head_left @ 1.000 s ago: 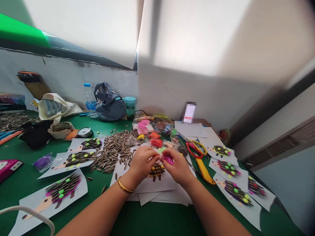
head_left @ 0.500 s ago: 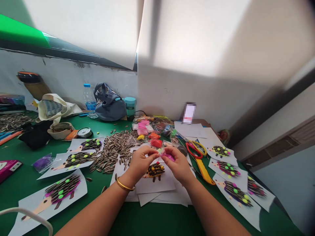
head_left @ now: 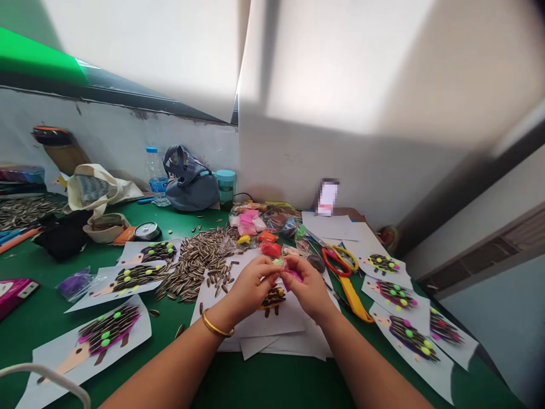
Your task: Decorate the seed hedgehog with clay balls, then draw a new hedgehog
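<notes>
In front of me, both hands meet over a stack of white papers. My right hand (head_left: 309,287) is closed on a small clear packet of pink modelling clay (head_left: 292,280). My left hand (head_left: 255,287), with a gold bangle at the wrist, pinches the packet at its other side. A pale green bit (head_left: 277,262) shows between the fingertips; what exactly it is, I cannot tell. Below the hands lies a hedgehog picture (head_left: 273,300) made of sunflower seeds with small yellow and red balls, partly hidden by my fingers.
Sunflower seeds (head_left: 198,264) are heaped to the left. Finished hedgehog pictures lie on both sides, one at the near left (head_left: 97,341). Bags of coloured clay (head_left: 269,249) sit behind my hands. Red-handled scissors (head_left: 334,262) and a yellow cutter (head_left: 355,298) lie to the right.
My left fingers have shifted slightly right, closer to my right hand, and cover more of the hedgehog picture. The packet stays between both hands.
</notes>
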`<move>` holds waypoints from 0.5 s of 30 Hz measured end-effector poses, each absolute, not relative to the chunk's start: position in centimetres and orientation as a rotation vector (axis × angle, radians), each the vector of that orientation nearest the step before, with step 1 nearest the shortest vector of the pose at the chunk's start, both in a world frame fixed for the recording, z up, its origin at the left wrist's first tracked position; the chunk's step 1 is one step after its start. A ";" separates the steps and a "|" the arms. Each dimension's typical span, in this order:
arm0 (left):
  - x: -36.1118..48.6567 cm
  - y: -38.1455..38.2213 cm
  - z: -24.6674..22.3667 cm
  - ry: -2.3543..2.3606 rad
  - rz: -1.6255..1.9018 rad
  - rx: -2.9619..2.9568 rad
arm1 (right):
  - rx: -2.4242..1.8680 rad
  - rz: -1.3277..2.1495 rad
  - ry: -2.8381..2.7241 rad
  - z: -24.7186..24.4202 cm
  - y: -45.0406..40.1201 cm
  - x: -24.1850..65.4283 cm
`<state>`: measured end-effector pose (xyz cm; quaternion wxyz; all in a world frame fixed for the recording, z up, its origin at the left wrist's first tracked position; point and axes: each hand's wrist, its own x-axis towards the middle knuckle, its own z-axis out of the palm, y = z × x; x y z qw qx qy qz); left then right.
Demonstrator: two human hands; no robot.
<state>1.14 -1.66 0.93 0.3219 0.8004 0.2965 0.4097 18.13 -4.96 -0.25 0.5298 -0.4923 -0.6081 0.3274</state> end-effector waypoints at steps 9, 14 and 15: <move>0.7 -1.2 0.8 1.017 1.246 1.810 | -1.242 0.783 -1.347 0.3 -4.6 19.9; 1.2 -0.9 0.7 0.967 1.246 1.488 | -1.448 0.210 -1.478 -0.3 -2.7 22.7; 1.2 -0.9 0.8 0.944 1.232 1.433 | -1.472 0.162 -1.529 -0.5 -2.3 23.1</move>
